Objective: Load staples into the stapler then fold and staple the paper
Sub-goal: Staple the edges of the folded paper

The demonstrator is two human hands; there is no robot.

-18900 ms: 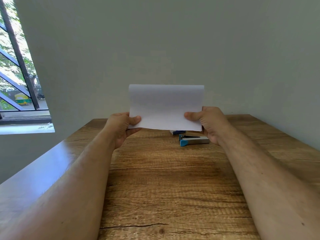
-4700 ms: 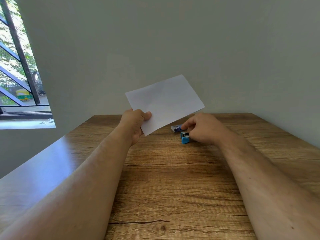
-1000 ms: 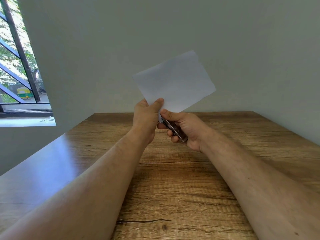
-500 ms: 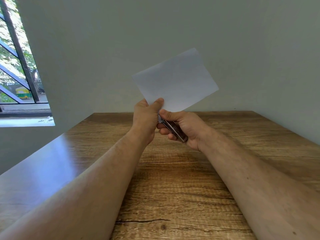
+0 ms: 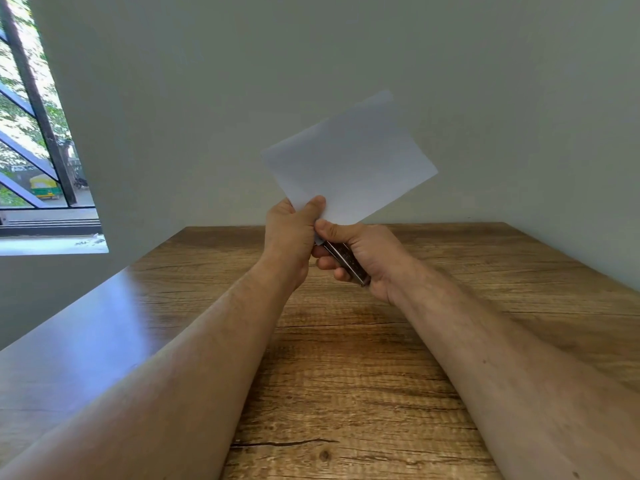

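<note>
Paper [image 5: 349, 164] is up in the air over the far half of the table [image 5: 346, 375], tilted, one low corner pinched by the left hand [image 5: 289, 230]; looks already folded, i.e. a half-size sheet w/ a crisp long edge, tho I can't see the layers apart from here; stapler [image 5: 346, 263] is off the table too, wrapped in the right hand [image 5: 360, 258], thumb on top, fingers curled under, its nose right at that same low corner, touching the paper next to the left thumb; only the dark underside w/ a metal edge shows, the rest is buried in the fist

Progress, as I read it: loading prob done, since the stapler is at the paper and no staple box is visible on the table; fold looks done; stapling is the step in hand; can't tell whether the squeeze has happened yet, no staple visible in the corner, it's hidden betw the two hands; so what's left is at most the press itself, then pulling the stapler off and checking the staple went thru both layers

Around them: both forearms reach out over the wood-grain table; plain pale wall [image 5: 346, 64] behind; window [image 5: 27, 133] at far left w/ dark bars, greenery and a yellow-green vehicle outside
</note>
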